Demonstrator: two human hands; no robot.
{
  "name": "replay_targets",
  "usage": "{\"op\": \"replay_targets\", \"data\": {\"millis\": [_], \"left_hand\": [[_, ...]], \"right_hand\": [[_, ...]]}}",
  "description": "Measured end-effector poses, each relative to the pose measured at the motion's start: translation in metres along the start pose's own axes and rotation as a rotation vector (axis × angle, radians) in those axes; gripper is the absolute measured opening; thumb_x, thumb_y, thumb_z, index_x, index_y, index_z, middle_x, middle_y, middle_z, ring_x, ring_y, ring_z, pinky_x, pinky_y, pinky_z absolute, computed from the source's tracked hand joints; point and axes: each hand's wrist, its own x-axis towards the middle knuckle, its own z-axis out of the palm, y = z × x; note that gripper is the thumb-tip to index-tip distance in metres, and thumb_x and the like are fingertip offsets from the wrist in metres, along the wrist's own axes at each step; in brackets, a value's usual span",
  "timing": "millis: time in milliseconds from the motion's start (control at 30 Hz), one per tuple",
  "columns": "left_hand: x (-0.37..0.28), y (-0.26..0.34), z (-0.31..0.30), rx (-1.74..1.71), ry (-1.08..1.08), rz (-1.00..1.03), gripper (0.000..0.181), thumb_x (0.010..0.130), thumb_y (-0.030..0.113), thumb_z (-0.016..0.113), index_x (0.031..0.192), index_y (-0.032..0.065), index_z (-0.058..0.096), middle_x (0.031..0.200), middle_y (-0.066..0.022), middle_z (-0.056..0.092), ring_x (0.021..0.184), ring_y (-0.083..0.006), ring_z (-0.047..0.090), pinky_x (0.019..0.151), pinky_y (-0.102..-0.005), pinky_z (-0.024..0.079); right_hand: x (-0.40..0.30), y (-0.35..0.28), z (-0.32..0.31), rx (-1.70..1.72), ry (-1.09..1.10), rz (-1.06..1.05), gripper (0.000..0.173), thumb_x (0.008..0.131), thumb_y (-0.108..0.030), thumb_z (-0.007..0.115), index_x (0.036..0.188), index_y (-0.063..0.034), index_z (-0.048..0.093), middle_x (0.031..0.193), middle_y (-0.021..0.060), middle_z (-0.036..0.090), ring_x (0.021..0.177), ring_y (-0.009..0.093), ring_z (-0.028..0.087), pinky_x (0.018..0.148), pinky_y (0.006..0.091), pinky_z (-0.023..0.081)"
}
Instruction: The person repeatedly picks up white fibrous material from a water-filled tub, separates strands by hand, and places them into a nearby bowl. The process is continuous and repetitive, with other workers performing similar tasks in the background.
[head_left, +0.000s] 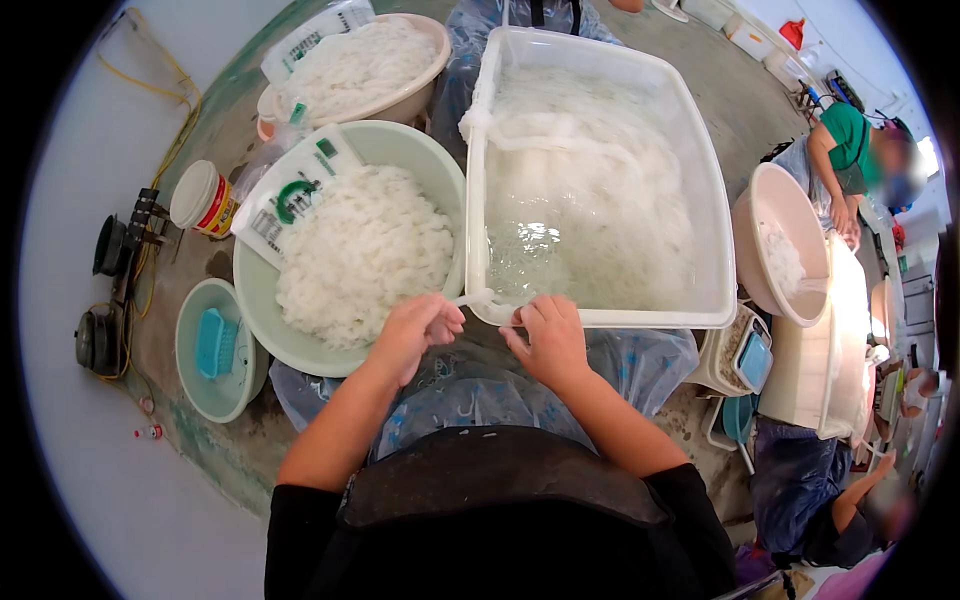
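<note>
In front of me a white rectangular plastic tub (716, 225) holds water with a spread of wet white fibre (585, 180). A thin white strand (474, 299) runs from the tub's near left corner to my left hand (420, 334). That hand's fingers are loosely curled, and their grip on the strand is hidden. My right hand (551, 337) is at the tub's near rim, fingers bent and thumb low; whether it pinches fibre is unclear. Left of the tub, a pale green basin (259, 315) holds heaped white fibre clumps (367, 255), which look like softened silk cocoons, and a printed white bag (274, 214).
Behind the green basin stands a peach basin (442, 45) of white fibre. A small green basin (187, 390) holds a blue basket (215, 343); a lidded bucket (199, 199) is nearby. To the right are a tilted pink basin (742, 225), a scale (742, 352) and co-workers (844, 139).
</note>
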Motion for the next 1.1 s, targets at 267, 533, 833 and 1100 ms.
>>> {"op": "replay_targets", "data": {"millis": [267, 533, 833, 1100], "left_hand": [[-0.006, -0.027, 0.033, -0.358, -0.133, -0.337, 0.035, 0.098, 0.028, 0.041, 0.080, 0.0019, 0.057, 0.095, -0.0135, 0.064, 0.084, -0.0193, 0.060, 0.079, -0.0313, 0.048], [-0.016, 0.024, 0.041, -0.552, -0.328, -0.318, 0.039, 0.096, 0.027, 0.041, 0.064, 0.0058, 0.046, 0.072, -0.0072, 0.050, 0.064, -0.0148, 0.041, 0.060, -0.0276, 0.036], [-0.029, 0.038, 0.037, 0.209, -0.053, 0.266, 0.024, 0.091, 0.016, 0.050, 0.074, 0.0010, 0.059, 0.075, -0.0096, 0.059, 0.064, -0.0138, 0.052, 0.060, -0.0243, 0.040], [-0.013, 0.012, 0.053, -0.156, -0.018, 0.203, 0.035, 0.095, 0.028, 0.052, 0.110, -0.0033, 0.060, 0.114, -0.0113, 0.060, 0.110, -0.0190, 0.053, 0.100, -0.0346, 0.037]], "right_hand": [[-0.004, -0.009, -0.035, 0.610, -0.344, 0.228, 0.013, 0.075, -0.015, 0.071, 0.076, -0.0057, 0.062, 0.076, 0.0079, 0.059, 0.073, 0.025, 0.057, 0.070, 0.0354, 0.047], [0.009, 0.000, -0.047, 0.597, -0.292, 0.031, 0.013, 0.076, -0.016, 0.064, 0.084, -0.0057, 0.064, 0.106, 0.0128, 0.063, 0.101, 0.030, 0.057, 0.087, 0.0369, 0.044], [0.048, -0.020, -0.062, 0.930, -0.440, -0.117, 0.013, 0.087, -0.016, 0.052, 0.083, -0.0044, 0.058, 0.086, 0.0086, 0.051, 0.082, 0.024, 0.050, 0.074, 0.0344, 0.041], [0.040, -0.030, -0.042, 0.301, -0.386, -0.042, 0.020, 0.084, -0.022, 0.055, 0.091, -0.0039, 0.059, 0.085, 0.0134, 0.057, 0.084, 0.034, 0.055, 0.073, 0.0416, 0.045]]}}
